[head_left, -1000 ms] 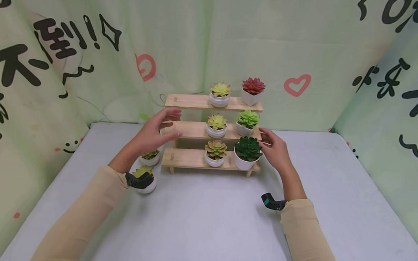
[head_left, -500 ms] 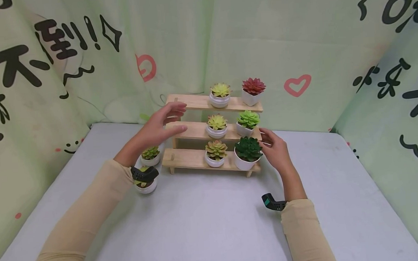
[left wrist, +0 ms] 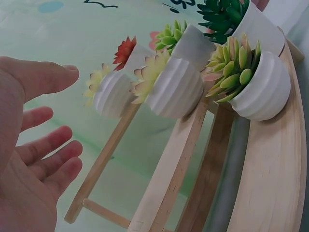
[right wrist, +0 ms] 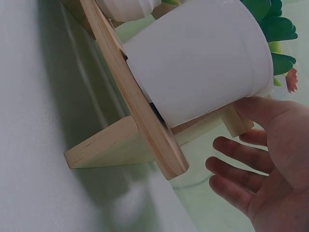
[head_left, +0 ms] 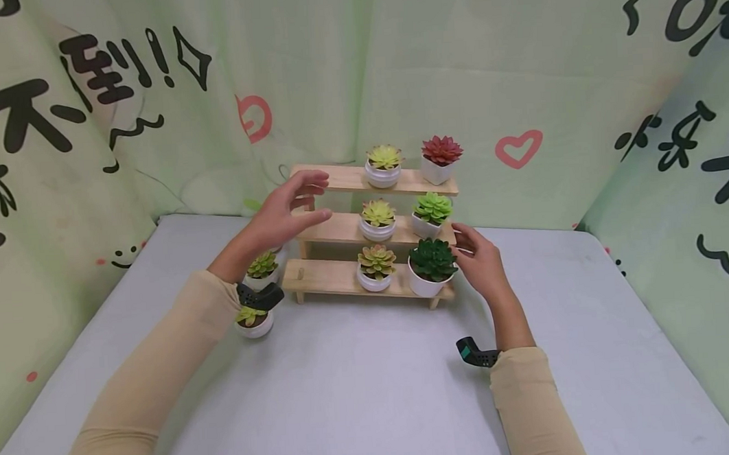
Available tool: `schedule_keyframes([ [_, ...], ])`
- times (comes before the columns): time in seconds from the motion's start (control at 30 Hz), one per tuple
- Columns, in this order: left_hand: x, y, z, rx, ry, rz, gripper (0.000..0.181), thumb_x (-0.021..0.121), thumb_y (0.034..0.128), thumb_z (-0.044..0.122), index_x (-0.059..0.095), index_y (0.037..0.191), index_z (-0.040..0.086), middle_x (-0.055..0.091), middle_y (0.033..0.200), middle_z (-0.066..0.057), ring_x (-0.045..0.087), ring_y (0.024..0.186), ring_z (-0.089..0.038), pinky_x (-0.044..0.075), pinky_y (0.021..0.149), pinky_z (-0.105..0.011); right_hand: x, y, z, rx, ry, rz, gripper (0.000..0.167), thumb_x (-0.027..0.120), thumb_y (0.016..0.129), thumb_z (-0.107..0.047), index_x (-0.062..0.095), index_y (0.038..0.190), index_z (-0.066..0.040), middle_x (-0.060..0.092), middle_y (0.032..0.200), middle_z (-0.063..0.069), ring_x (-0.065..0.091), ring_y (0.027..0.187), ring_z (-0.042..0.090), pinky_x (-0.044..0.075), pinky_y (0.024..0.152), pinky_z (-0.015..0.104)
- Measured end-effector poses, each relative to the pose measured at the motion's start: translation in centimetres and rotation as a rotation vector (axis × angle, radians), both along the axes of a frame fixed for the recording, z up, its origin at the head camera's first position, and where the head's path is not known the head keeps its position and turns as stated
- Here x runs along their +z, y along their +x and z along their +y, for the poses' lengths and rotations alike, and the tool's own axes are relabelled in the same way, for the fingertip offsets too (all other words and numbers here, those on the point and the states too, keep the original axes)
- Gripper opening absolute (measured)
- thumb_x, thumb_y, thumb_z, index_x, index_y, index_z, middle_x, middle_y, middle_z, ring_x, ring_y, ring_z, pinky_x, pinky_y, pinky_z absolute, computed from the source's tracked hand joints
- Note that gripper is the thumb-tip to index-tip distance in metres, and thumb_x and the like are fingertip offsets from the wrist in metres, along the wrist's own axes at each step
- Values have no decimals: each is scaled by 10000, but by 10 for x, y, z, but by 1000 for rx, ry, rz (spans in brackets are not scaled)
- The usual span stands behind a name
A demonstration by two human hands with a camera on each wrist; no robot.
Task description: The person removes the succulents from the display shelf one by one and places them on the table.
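A three-tier wooden plant stand (head_left: 325,278) holds several potted succulents on its right half. My left hand (head_left: 289,207) hovers beside the left ends of the upper and middle shelves, fingers spread and holding nothing. In the left wrist view, the thumb and fingers (left wrist: 60,169) stand apart from the pots. My right hand (head_left: 479,257) is at the right end of the middle shelf, thumb and index finger on either side of the wood, other fingers loose. A dark green succulent (head_left: 431,260) in a white pot (right wrist: 198,63) sits right beside it on the bottom shelf.
Two small potted succulents, a nearer one (head_left: 255,324) and a farther one (head_left: 261,268), stand on the white table (head_left: 373,392) left of the stand, partly behind my left wrist. A printed green curtain (head_left: 306,65) encloses the back and sides.
My left hand has moved a little rightward and up, along the left end of the stand, its thumb and fingers parting slightly. The right hand and the pots have stayed put.
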State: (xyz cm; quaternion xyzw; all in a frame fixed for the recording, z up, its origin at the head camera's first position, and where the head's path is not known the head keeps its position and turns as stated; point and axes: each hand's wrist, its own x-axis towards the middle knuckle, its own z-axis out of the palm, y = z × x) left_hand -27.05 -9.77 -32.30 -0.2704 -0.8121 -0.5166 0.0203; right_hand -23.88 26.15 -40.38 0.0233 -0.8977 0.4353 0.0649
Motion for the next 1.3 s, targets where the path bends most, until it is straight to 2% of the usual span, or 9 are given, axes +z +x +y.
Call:
schedule_keyframes([
  [0.3,4,-9,6,19,-29,-5,608,696,895,241,417,1418,107,485,1413,-85,474,1303,-219,392,1130,-405,0,0,0,1,-6,-3,503,529,988,-127,389,1469,-92,529,1386,221,531,1273,358,444,1068,475],
  [0.7,9,-21,17,17,-21,-22,594,693,895,186,416,1411,79,488,1401,-134,475,1305,-254,395,1127,-398,0,0,0,-2,-11,-9,498,523,989,-127,391,1469,-100,526,1392,215,532,1275,351,443,1072,470],
  [1.03,10,-34,25,3,-28,-2,577,677,907,187,414,1410,84,476,1403,-151,485,1290,-264,413,1110,-390,1,2,0,3,-12,5,493,525,987,-118,398,1462,-91,540,1372,224,538,1263,357,446,1067,475],
  [1.3,10,-42,31,12,-21,-40,579,681,903,185,415,1407,91,484,1394,-141,488,1295,-258,422,1105,-385,0,1,0,1,-11,15,489,530,983,-114,408,1456,-86,549,1359,226,542,1258,355,445,1071,466],
])
